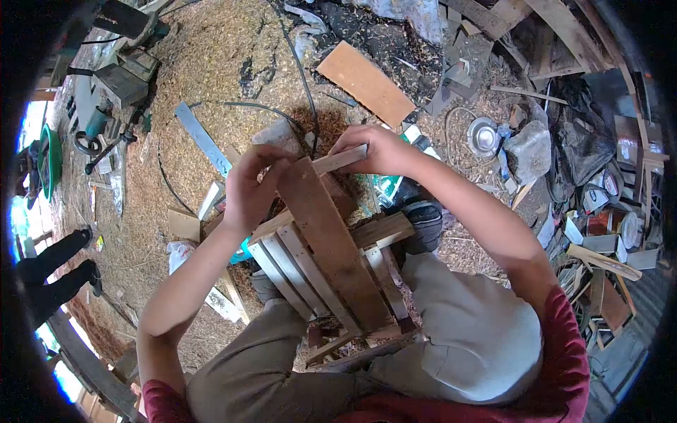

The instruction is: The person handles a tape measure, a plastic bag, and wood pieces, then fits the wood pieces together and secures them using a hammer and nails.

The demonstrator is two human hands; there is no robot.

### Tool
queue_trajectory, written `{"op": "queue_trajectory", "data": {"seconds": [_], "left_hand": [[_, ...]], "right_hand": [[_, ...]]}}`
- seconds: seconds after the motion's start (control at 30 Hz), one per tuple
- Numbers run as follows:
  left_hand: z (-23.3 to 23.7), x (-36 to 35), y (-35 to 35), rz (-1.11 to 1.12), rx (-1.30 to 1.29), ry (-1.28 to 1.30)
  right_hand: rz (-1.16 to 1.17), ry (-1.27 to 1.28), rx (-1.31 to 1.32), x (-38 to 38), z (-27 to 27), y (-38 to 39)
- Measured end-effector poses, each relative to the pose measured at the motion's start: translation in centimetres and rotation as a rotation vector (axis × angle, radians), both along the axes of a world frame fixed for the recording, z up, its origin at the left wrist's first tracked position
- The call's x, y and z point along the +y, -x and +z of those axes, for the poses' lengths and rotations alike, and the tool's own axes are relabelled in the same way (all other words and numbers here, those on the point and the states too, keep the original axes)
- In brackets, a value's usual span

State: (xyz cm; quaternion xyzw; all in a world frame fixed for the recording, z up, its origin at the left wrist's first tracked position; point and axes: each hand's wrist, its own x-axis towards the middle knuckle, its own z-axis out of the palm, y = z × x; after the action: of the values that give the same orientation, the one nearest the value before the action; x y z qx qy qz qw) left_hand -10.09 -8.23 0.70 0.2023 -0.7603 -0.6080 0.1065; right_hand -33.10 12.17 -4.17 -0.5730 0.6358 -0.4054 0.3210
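Between my knees stands a slatted wooden frame (290, 271), built of pale and brown strips. A long brown board (331, 247) lies along the top of it, its far end pointing away from me. My left hand (255, 185) is closed at the far left corner of that board, thumb and fingers curled around the edge. In my right hand (377, 150) a short pale wood strip (341, 160) is pinched, its left end right at the board's far end. A wooden block (384, 230) sticks out from the frame's right side.
Wood shavings cover the ground (211, 63). Ahead lie an orange-brown board (367, 83), a grey metal strip (202, 137) and a black cable (300, 63). Scrap wood (603, 262) is piled at right. A person's legs (60, 261) show at left, near power tools (95, 130).
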Motion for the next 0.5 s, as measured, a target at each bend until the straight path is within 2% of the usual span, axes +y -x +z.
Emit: {"op": "queue_trajectory", "data": {"seconds": [0.07, 0.17, 0.27, 0.37, 0.47, 0.5], "left_hand": [[0.0, 0.0, 0.0, 0.043, 0.012, -0.052], [0.0, -0.3, -0.4, 0.012, 0.034, 0.16], [-0.7, -0.6, -1.7, 0.139, -0.035, -0.026], [-2.6, -3.0, -3.6, 0.101, -0.082, -0.138], [-0.6, -0.8, -3.7, 0.219, -0.385, -0.111], [-0.2, -0.1, -3.9, 0.181, -0.387, 0.005]], "right_hand": [[0.019, -0.098, -0.021, 0.3, -0.3, -0.5], [0.029, -0.146, -0.016, 1.1, -2.1, -1.7], [0.069, -0.102, -0.042, 1.8, -3.2, -2.2], [0.094, -0.071, -0.045, 1.9, -3.8, -2.7], [0.101, -0.054, 0.016, 1.8, -3.5, -3.0], [0.11, -0.047, 0.023, 1.7, -3.2, -3.2]]}}
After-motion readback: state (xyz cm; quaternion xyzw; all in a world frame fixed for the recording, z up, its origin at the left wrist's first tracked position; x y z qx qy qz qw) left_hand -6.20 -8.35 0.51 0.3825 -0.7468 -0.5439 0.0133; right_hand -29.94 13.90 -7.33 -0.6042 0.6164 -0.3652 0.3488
